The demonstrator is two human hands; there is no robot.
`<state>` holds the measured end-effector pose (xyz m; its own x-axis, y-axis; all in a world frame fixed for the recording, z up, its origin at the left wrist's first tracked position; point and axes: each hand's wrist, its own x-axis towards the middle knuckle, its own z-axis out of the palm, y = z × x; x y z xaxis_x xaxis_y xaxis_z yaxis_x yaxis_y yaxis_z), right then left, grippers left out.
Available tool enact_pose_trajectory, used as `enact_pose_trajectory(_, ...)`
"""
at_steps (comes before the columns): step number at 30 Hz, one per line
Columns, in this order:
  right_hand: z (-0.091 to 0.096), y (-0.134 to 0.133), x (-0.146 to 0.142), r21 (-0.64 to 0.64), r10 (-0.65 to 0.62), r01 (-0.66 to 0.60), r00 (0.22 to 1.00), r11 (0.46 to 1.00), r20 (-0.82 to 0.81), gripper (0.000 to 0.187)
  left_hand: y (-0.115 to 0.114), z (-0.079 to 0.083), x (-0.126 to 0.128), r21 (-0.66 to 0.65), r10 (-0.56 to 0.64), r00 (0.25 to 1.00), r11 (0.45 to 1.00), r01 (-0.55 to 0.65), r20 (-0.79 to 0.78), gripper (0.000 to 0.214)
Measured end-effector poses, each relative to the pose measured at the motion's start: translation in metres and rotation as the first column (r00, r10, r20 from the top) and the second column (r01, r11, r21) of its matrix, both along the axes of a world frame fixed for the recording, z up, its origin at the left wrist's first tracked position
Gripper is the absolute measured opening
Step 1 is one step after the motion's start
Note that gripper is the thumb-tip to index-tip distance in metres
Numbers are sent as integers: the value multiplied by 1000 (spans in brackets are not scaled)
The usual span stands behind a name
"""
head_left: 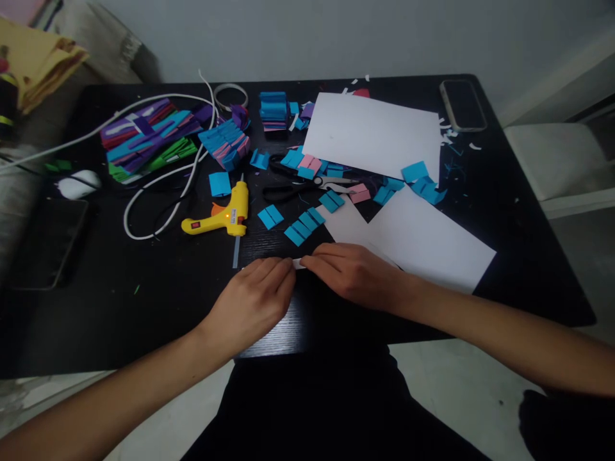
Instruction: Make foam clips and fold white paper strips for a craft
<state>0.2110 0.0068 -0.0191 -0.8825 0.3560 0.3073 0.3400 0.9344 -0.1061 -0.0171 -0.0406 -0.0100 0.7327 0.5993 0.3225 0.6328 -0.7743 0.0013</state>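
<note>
My left hand (252, 301) and my right hand (353, 274) meet at the near middle of the black table (144, 301). Both have their fingers pressed together on a small white paper strip (298, 263) that shows between the fingertips. Just beyond the hands lie folded blue paper pieces (303, 226). A yellow glue gun (221, 218) lies to the left of them, its nozzle pointing toward me along a glue stick. A white sheet (427, 240) lies beside my right hand.
Black scissors (293, 182), more blue and pink folded pieces, a second white sheet (375, 134), stacked coloured paper (144, 137), a white cable (158, 192), a tape roll (230, 96) and a phone (462, 104) cover the far table. A tablet (45, 240) lies left.
</note>
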Motion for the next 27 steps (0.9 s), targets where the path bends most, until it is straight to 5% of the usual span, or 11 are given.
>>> enact_pose_trajectory(11,1,-4,0,-4,-4,4,999,1000,-32,28,-2,-4,1,-31,39,999,999,-40,-16,30)
enact_pose_trajectory(27,-6,-14,30,-179,-150,126,980,976,-127,32,-5,-11,1,-67,-21,999,997,24,43,32)
